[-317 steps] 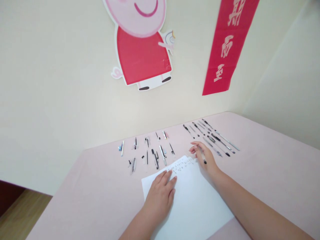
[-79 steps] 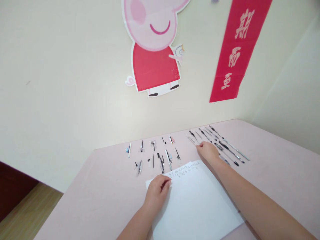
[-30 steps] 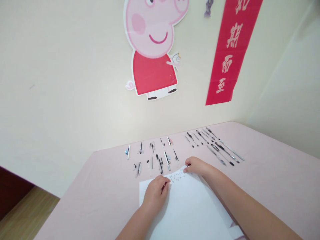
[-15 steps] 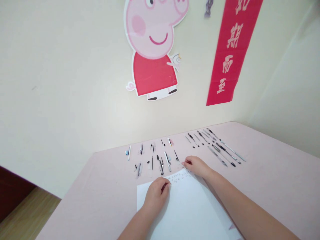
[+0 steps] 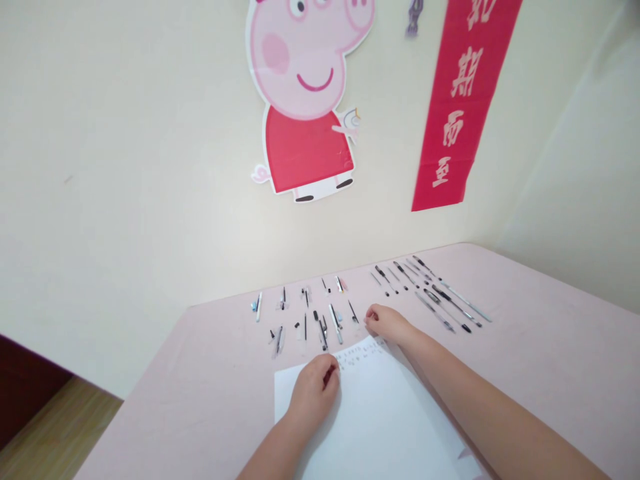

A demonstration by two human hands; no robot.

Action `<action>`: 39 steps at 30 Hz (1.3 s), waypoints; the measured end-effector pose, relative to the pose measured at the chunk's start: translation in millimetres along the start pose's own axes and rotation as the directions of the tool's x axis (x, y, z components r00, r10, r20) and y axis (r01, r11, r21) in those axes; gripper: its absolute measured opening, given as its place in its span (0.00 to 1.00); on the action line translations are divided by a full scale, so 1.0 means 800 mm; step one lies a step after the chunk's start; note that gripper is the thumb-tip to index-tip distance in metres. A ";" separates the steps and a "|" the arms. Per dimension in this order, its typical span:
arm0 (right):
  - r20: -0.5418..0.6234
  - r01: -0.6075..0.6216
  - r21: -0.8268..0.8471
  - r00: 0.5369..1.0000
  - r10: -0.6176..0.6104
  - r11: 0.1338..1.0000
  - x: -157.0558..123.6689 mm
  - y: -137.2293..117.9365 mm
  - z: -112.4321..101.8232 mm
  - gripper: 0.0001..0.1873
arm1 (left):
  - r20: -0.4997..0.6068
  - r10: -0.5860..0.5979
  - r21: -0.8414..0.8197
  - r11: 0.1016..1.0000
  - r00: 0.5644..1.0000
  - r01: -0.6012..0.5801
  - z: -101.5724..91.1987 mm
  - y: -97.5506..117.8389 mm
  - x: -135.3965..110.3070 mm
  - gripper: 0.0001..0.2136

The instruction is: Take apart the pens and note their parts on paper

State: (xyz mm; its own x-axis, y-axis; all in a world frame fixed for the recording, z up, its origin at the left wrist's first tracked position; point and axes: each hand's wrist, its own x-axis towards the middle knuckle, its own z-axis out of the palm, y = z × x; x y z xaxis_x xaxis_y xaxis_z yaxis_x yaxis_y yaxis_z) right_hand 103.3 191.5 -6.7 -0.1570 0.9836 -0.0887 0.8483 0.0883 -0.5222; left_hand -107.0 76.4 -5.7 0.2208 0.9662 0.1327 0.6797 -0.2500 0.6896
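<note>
A white sheet of paper with small writing along its far edge lies on the pink table. My left hand rests on the sheet's far left part with its fingers curled in; nothing shows in it. My right hand reaches past the sheet's far edge, fingers bent down close to a short black pen part. What those fingers hold, if anything, is hidden. Several small pen parts lie in rows beyond the paper.
Several whole pens lie side by side at the far right of the table. A cartoon pig cut-out and a red banner hang on the wall behind. The table's left edge drops to a wooden floor.
My right hand has gone from the row of whole pens leftward to the small pen parts by the sheet's far edge. The left hand's fingers have curled in since the earliest frame.
</note>
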 end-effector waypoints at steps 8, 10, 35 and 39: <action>-0.097 -0.040 -0.272 0.995 0.014 0.962 -0.007 -0.052 0.011 0.20 | -0.009 -0.012 0.010 1.000 1.000 0.012 0.002 -0.002 -0.001 0.06; -0.135 -0.039 -0.311 0.991 -0.003 0.950 -0.010 -0.056 0.017 0.19 | -0.009 -0.013 0.013 1.000 1.000 0.013 0.002 -0.001 -0.001 0.06; -0.031 -0.072 -0.269 0.997 0.066 0.960 -0.014 -0.036 0.000 0.13 | 0.011 0.009 0.023 1.000 1.000 -0.010 0.000 -0.001 -0.002 0.05; -0.018 -0.076 -0.258 0.997 0.074 0.963 -0.012 -0.032 -0.002 0.12 | 0.011 0.006 0.031 1.000 1.000 -0.006 0.001 -0.002 -0.002 0.05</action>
State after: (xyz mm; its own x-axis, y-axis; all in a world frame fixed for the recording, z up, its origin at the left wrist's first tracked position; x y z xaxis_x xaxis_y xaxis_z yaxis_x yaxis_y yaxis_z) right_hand 84.0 180.0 9.0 -0.0851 0.9901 -0.1118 0.9594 0.0511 -0.2774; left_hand -107.9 75.2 -7.1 0.2324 0.9640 0.1291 0.6993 -0.2579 0.6667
